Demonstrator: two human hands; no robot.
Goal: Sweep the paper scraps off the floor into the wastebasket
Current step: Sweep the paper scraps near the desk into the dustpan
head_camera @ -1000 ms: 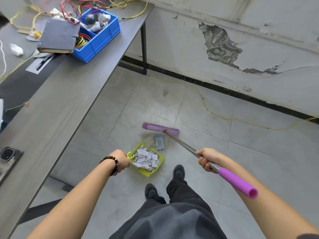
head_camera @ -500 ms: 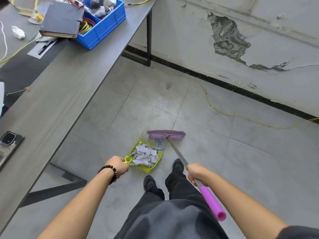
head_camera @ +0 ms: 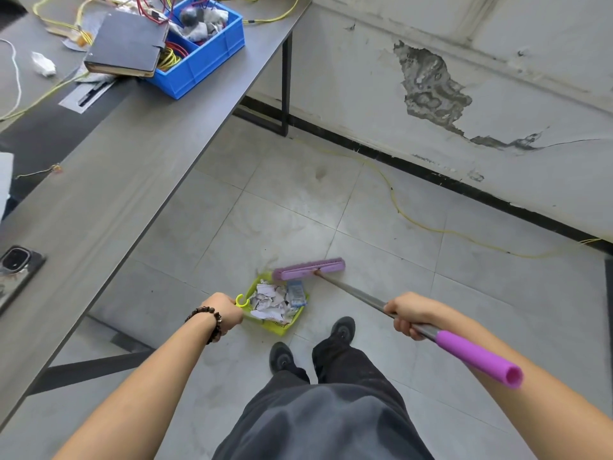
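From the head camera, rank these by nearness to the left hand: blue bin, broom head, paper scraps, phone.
1. Paper scraps, just right of the left hand.
2. Broom head, beyond the dustpan.
3. Phone, on the table's left edge.
4. Blue bin, far end of the table.

Both my arms are bare and reach forward and down. My left hand (head_camera: 225, 312) is closed in a fist on the handle of the dustpan (head_camera: 277, 325), just left of it, knuckles up, with a dark bead bracelet (head_camera: 209, 323) on the wrist. My right hand (head_camera: 409, 315), well to the right of the dustpan, is wrapped round the broom (head_camera: 365, 298) shaft. My two feet stand just behind the dustpan.
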